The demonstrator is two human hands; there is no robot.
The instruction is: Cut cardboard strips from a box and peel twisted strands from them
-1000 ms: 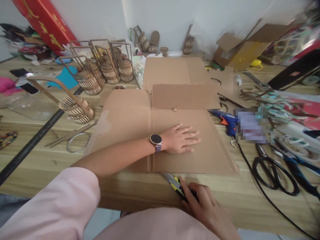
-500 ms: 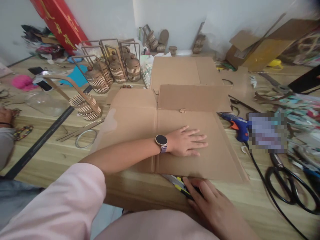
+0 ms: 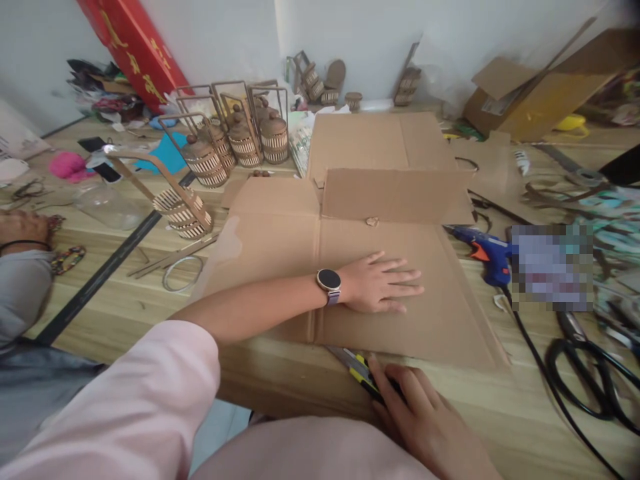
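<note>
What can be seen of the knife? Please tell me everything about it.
The knife is yellow and black, with a grey, metallic-looking blade extended. The right hand grips it, fingers hiding its rear end. It slants leftward and away from the person, blade at the near edge of the cardboard. Whether it touches the cardboard or table is unclear.

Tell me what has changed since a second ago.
The view swung left, bringing in another person's hand and grey sleeve at the left edge. Nothing was visibly grasped or released. The left hand stays flat on the cardboard; the right hand still holds the utility knife.
</note>
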